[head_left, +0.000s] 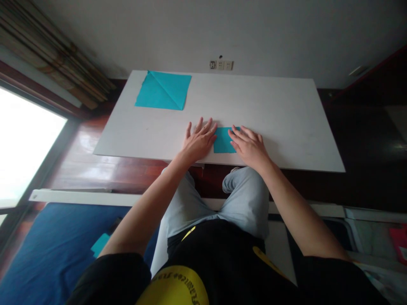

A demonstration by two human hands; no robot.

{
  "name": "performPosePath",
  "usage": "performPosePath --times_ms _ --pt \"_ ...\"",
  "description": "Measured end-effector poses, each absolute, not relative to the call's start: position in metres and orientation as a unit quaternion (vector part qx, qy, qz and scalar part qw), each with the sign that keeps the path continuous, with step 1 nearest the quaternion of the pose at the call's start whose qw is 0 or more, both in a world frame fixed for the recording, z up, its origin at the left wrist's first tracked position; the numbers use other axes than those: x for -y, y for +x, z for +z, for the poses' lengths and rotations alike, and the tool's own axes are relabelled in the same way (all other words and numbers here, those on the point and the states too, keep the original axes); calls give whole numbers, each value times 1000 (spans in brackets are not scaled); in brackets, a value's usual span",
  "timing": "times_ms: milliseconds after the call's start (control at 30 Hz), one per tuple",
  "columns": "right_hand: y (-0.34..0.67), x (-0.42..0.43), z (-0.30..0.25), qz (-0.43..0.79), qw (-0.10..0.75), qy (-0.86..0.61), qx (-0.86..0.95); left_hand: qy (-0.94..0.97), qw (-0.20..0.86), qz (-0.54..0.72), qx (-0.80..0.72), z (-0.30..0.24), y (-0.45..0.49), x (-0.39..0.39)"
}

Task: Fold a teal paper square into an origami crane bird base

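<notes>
A small blue rectangle of paper [222, 142] lies flat on the white table [260, 106] near its front edge. My left hand [200, 140] rests beside the paper's left side, its fingers spread on the tabletop and its thumb side at the paper's edge. Over the right part of the paper lies my right hand [249, 144], with its fingers apart and the fingertips on the sheet. That hand hides the paper's right edge. Farther back on the left is a larger blue sheet [167, 91] with a diagonal crease.
Behind the table, wall sockets [220, 65] sit low on the wall. A curtain [60, 55] and a bright window stand at the left. On the blue bedding [57, 245], another blue piece [101, 244] lies by my left arm.
</notes>
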State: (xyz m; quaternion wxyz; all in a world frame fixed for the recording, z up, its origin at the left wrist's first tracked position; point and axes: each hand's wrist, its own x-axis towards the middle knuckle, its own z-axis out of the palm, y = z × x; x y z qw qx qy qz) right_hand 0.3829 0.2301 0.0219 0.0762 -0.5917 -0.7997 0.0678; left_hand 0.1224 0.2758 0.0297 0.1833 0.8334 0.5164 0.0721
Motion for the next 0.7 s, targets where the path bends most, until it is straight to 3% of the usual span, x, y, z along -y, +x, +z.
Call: performPosePath --times_ms 167,500,700 --pt "384 -231 19 61 79 -597 796 841 171 66 -509 29 117 -280" --pt "388 -233 7 57 106 -595 795 871 177 -61 -454 44 97 -297" --pt "385 -231 7 37 99 -613 783 877 174 17 -447 45 102 -295"
